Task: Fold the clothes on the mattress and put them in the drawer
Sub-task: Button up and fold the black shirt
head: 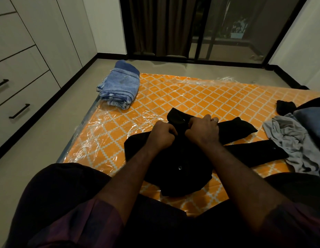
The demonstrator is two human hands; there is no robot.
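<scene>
A: Nearest the lens?
B: Rolled plum sleeves (84, 222), with bare forearms reaching toward 12 o'clock.
A: Hands?
B: Left hand (162, 136) and right hand (203, 130) are both curled, each pinching the front of the black shirt (173, 169). Knuckles close together.
A: Where is the shirt?
B: Spread on the orange mattress (191, 97), mid-frame.
A: Anything else?
B: Folded jeans (119, 86) at 11 o'clock on the mattress corner. Crumpled grey garment (290, 140) at 3 o'clock. Drawers (17, 97) at 9 o'clock, closed.
</scene>
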